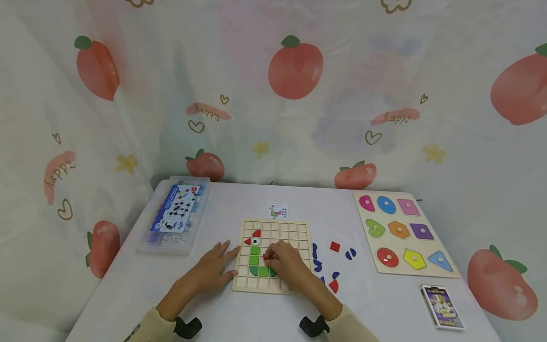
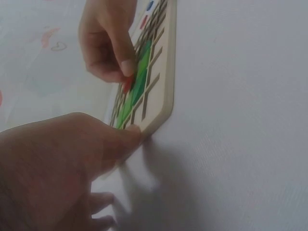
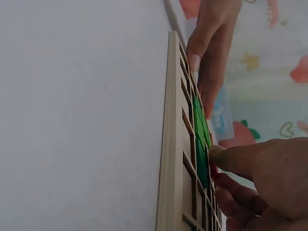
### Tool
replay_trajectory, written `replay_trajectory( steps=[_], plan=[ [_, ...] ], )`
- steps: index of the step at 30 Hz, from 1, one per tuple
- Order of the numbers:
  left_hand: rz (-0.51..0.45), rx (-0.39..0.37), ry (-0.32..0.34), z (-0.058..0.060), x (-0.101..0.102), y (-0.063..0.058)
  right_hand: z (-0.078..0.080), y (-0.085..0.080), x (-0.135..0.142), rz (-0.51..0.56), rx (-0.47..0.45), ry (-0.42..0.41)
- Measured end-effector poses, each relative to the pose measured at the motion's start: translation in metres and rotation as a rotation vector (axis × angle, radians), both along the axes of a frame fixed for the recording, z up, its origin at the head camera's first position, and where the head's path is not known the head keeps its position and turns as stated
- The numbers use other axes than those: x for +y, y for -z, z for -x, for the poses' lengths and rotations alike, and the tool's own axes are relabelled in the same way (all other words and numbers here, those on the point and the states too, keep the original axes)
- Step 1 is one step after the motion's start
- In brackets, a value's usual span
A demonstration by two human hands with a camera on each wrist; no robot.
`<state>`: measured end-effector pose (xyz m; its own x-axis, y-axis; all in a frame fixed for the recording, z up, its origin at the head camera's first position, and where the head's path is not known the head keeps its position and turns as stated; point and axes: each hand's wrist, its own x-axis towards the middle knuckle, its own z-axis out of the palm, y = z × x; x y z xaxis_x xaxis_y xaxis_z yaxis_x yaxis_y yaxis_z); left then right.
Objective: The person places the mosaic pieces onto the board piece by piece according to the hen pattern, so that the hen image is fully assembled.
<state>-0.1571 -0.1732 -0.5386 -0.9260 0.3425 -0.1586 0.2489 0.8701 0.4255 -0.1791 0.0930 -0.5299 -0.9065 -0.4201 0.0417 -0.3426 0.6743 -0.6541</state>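
Observation:
A wooden grid board (image 1: 295, 232) lies on the white table, with green pieces (image 1: 254, 260), a white eye piece (image 1: 255, 241) and small red pieces (image 1: 257, 233) set in its squares like a bird's head and body. My left hand (image 1: 210, 270) rests at the board's left edge, fingers spread and thumb touching the rim. Over the middle of the board, my right hand (image 1: 289, 267) pinches a small red piece (image 1: 267, 258) between thumb and fingertips, right beside the green ones. In the right wrist view the fingers partly hide this red piece (image 3: 213, 168).
Loose blue pieces (image 1: 351, 253), a red square (image 1: 335, 246) and a red quarter-round piece (image 1: 334, 286) lie right of the board. A pattern card (image 1: 278, 210) lies behind it. A clear plastic case (image 1: 188, 242) is at left; a shape puzzle (image 1: 372, 259) and card pack (image 1: 442, 308) at right.

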Motion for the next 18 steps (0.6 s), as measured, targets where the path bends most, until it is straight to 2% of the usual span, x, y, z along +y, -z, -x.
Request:
replay_trajectory(
  steps=[3, 18],
  plan=[
    [-0.002, -0.004, 0.004, 0.0, 0.0, 0.0, 0.002, 0.0, -0.003, -0.004, 0.001, -0.02],
    [-0.03, -0.006, 0.012, -0.002, -0.002, -0.004, 0.007, 0.0, -0.012, -0.073, 0.02, -0.013]
  ],
)
